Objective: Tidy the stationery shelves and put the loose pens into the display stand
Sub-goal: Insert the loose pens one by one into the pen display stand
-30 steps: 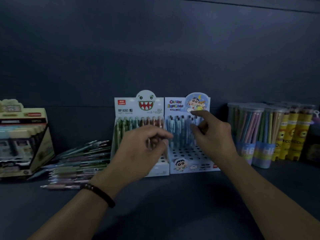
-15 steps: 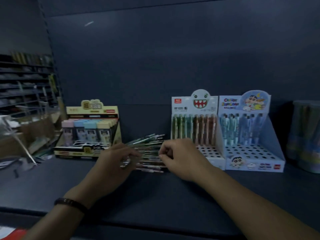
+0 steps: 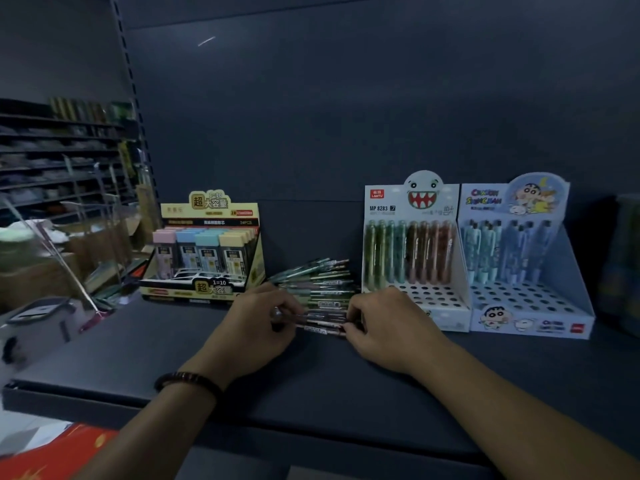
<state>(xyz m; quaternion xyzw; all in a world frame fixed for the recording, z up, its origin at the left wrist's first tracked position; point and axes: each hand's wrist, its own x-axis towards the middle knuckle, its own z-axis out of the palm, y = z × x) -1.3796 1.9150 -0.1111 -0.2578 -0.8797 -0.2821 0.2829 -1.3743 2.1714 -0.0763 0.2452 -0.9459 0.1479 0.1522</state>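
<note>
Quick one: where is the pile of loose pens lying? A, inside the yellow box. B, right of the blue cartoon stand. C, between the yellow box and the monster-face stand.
C: the loose pens lie flat on the shelf, between the yellow box and the monster-face stand.

Head-worn, near, down onto shelf (image 3: 311,386)

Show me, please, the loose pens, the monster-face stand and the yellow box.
loose pens (image 3: 318,289): head view, middle of pile
monster-face stand (image 3: 433,298): head view, holed base
yellow box (image 3: 209,202): head view, header card
</note>
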